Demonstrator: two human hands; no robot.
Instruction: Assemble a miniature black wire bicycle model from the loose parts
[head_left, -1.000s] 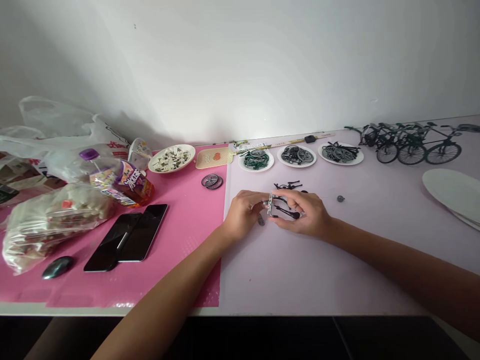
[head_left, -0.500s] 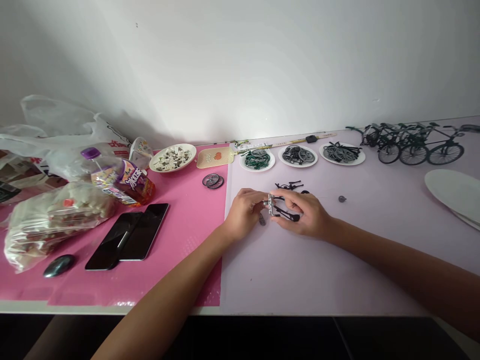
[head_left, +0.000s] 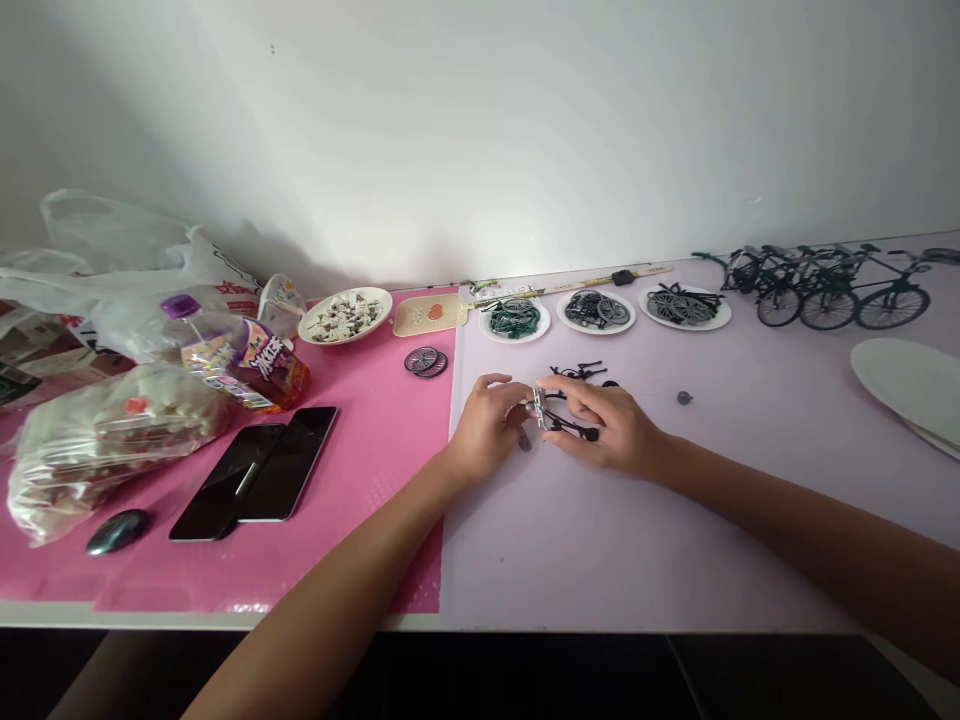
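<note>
Both hands work close together over the pale lilac surface [head_left: 555,560]. Left hand [head_left: 484,430]: fingers bent, thumb and fingertips nearly together at the near side of a small silver-coloured notched piece [head_left: 538,408]; exact contact hidden by the fingers, can't tell how firm. Right hand [head_left: 619,425]: thumb and index part-open in a C, their tips pinching that piece at its two ends, so it sits upright between the hands. Thin black plastic rods with a rounded end [head_left: 589,434] show inside the right hand's C; can't tell if joined to it. Small grey flat part [head_left: 524,440] lies just under the left fingertips. Black spindly frame part [head_left: 577,371] just beyond the hands. Small dark grey round part [head_left: 684,398] lies right of the right hand. Two black spoked wheels [head_left: 424,362] overlap beyond and left of the left hand. Farther out, past the hands: three white plates of green, black and grey parts [head_left: 514,337], dark toy bicycles [head_left: 829,290] standing to their right. Two black phones [head_left: 285,465] overlap well left of the left hand.
</note>
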